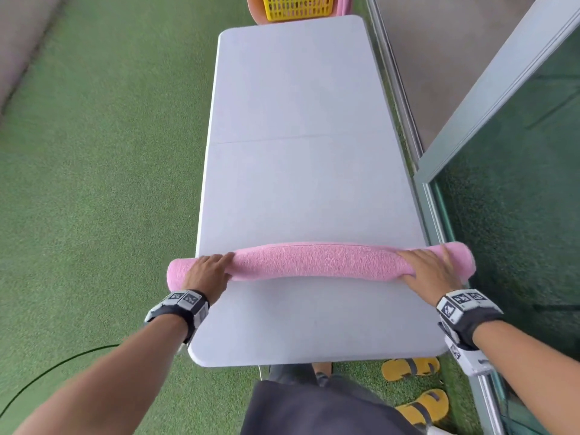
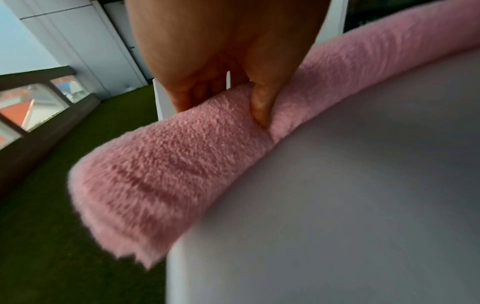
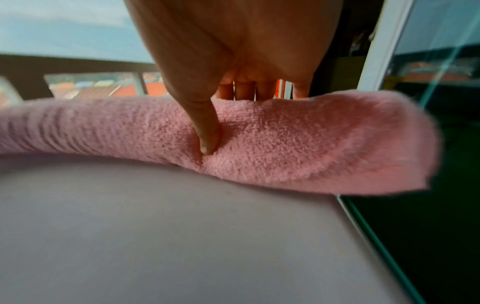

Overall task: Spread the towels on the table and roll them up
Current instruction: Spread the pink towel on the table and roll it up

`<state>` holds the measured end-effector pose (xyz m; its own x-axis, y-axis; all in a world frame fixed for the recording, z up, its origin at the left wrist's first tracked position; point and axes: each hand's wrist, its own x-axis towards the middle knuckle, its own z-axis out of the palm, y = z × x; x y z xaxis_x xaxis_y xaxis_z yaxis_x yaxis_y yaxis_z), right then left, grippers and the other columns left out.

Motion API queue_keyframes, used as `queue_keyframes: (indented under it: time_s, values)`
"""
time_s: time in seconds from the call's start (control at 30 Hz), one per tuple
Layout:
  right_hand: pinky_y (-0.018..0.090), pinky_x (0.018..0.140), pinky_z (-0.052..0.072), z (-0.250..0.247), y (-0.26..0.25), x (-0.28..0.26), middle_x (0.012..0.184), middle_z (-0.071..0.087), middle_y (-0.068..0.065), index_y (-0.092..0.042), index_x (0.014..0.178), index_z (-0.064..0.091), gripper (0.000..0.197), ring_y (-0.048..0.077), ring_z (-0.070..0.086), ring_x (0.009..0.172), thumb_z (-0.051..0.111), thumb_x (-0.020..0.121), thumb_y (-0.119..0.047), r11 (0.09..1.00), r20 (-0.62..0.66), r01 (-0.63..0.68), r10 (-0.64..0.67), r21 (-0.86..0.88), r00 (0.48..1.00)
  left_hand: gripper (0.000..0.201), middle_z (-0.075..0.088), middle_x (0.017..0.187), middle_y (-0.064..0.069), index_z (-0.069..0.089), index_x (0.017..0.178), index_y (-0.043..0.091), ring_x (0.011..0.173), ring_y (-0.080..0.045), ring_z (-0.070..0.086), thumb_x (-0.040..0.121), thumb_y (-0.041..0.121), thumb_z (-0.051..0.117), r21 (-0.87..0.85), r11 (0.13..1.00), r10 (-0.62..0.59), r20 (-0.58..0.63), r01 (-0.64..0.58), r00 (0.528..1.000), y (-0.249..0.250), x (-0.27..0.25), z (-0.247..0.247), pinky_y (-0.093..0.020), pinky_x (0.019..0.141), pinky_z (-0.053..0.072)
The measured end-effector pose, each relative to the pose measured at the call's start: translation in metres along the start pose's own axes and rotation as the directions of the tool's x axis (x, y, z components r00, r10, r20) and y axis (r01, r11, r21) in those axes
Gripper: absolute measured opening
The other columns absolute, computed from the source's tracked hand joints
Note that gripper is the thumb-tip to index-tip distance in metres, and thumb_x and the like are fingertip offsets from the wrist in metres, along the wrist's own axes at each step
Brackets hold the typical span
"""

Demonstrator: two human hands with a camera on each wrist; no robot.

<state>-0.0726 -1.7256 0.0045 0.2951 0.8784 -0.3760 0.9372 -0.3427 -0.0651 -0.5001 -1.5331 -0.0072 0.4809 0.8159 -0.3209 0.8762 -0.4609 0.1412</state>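
1. Head view: a pink towel (image 1: 320,262), rolled into a long tube, lies across the white table (image 1: 298,120) in the lower half of the frame, both ends jutting past the table's side edges. The left hand (image 1: 208,274) sits on the roll near its left end, fingers laid over the top and pointing up-frame. The right hand (image 1: 430,271) sits on the roll near its right end in the same way. Both wrists carry black bands with marker tags. At the top edge stands a yellow basket (image 1: 298,7); at the bottom right lie yellow sandals (image 1: 411,368) on green turf (image 1: 94,183).

2. Left wrist view: the left hand (image 2: 221,61) comes down from the top centre onto the pink towel (image 2: 161,168), which runs from lower left to upper right along the table (image 2: 337,205). The thumb (image 2: 261,102) presses into the near side of the roll and the fingers (image 2: 187,96) wrap over the far side, so the hand grips it.

3. Right wrist view: the right hand (image 3: 233,51) enters from the top centre. Its thumb (image 3: 207,131) digs into the front of the pink towel (image 3: 311,144), the fingers (image 3: 244,88) curl behind it, gripping the roll. The towel's end overhangs the table (image 3: 155,226) at the right.
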Motion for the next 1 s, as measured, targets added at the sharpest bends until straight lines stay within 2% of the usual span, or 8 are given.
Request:
queue_keyframes:
  time_s: [0.07, 0.17, 0.3, 0.47, 0.6, 0.7, 0.83, 1.0]
  values:
    - [0.037, 0.086, 0.039, -0.002, -0.019, -0.004, 0.109, 0.067, -0.002, -0.022, 0.115, 0.058, 0.039, 0.022, 0.06, 0.096, 0.067, 0.083, -0.044, 0.991, -0.025, -0.03, 0.033, 0.133, 0.999, 0.026, 0.066, 0.098, -0.003, 0.058, 0.115, 0.022, 0.087, -0.022, 0.063, 0.091, 0.031, 0.056, -0.024, 0.996, -0.086, 0.06, 0.088, 0.995, 0.023, -0.001, -0.003, -0.035, 0.082, 0.052]
    - [0.031, 0.068, 0.037, 0.0, -0.055, -0.014, 0.099, 0.062, 0.004, -0.017, 0.102, 0.053, 0.038, 0.025, 0.056, 0.082, 0.059, 0.087, -0.051, 0.965, 0.129, -0.108, 0.079, 0.238, 0.988, 0.024, 0.062, 0.074, 0.005, 0.062, 0.092, 0.02, 0.065, -0.014, 0.061, 0.087, 0.044, 0.057, -0.12, 0.979, -0.146, 0.166, 0.167, 0.975, 0.067, -0.01, 0.003, -0.027, 0.067, 0.055]
    - [0.038, 0.076, 0.045, 0.013, -0.107, -0.019, 0.11, 0.063, 0.019, -0.011, 0.105, 0.048, 0.048, 0.036, 0.061, 0.099, 0.058, 0.087, -0.054, 0.931, 0.188, -0.172, 0.115, 0.322, 0.975, 0.046, 0.064, 0.086, -0.006, 0.061, 0.092, 0.01, 0.073, -0.024, 0.058, 0.089, 0.055, 0.051, -0.295, 0.923, -0.156, 0.302, 0.248, 0.94, 0.138, -0.029, 0.017, -0.029, 0.065, 0.045]
    - [0.042, 0.097, 0.041, 0.013, -0.143, -0.027, 0.135, 0.048, 0.025, 0.001, 0.133, 0.039, 0.073, 0.038, 0.049, 0.122, 0.051, 0.09, -0.057, 0.84, 0.241, -0.297, 0.205, 0.455, 0.949, 0.039, 0.062, 0.089, -0.011, 0.052, 0.087, 0.009, 0.078, -0.028, 0.06, 0.095, 0.046, 0.043, -0.419, 0.883, -0.08, 0.31, 0.212, 0.947, 0.189, -0.054, 0.032, -0.036, 0.071, 0.05]
    - [0.05, 0.113, 0.02, 0.024, -0.158, -0.032, 0.156, 0.017, 0.018, -0.004, 0.151, 0.0, 0.136, 0.031, 0.023, 0.142, 0.061, 0.059, -0.084, 0.894, 0.269, -0.31, 0.228, 0.324, 0.936, 0.047, 0.063, 0.115, -0.013, 0.05, 0.118, 0.006, 0.097, -0.03, 0.061, 0.094, 0.047, 0.046, -0.405, 0.914, 0.143, 0.416, 0.042, 0.898, 0.199, -0.075, 0.043, -0.041, 0.082, 0.049]
    - [0.054, 0.11, 0.022, 0.039, -0.165, -0.034, 0.147, 0.023, 0.013, -0.006, 0.148, 0.001, 0.147, 0.028, 0.031, 0.135, 0.067, 0.044, -0.084, 0.975, 0.163, -0.216, 0.204, 0.057, 0.965, 0.051, 0.059, 0.13, -0.003, 0.034, 0.142, 0.02, 0.113, -0.028, 0.057, 0.096, 0.039, 0.046, -0.375, 0.926, 0.236, 0.485, -0.044, 0.842, 0.186, -0.096, 0.047, -0.041, 0.091, 0.048]
    - [0.039, 0.085, 0.044, 0.031, -0.158, -0.027, 0.119, 0.053, 0.01, -0.013, 0.121, 0.033, 0.1, 0.028, 0.056, 0.105, 0.074, 0.053, -0.073, 0.993, 0.023, -0.105, 0.104, 0.056, 0.994, 0.043, 0.062, 0.124, 0.002, 0.043, 0.139, 0.032, 0.111, -0.018, 0.057, 0.096, 0.035, 0.043, -0.355, 0.923, 0.046, 0.477, 0.144, 0.878, 0.121, -0.14, 0.055, -0.031, 0.093, 0.044]
    - [0.044, 0.089, 0.044, 0.009, -0.165, -0.009, 0.121, 0.053, 0.015, -0.012, 0.118, 0.036, 0.086, 0.035, 0.055, 0.11, 0.078, 0.06, -0.06, 0.971, 0.038, -0.02, 0.011, 0.239, 0.999, 0.03, 0.066, 0.112, 0.001, 0.056, 0.125, 0.024, 0.086, -0.007, 0.062, 0.097, 0.028, 0.047, -0.426, 0.747, -0.325, 0.436, 0.511, 0.839, 0.039, -0.234, 0.088, -0.011, 0.067, 0.046]
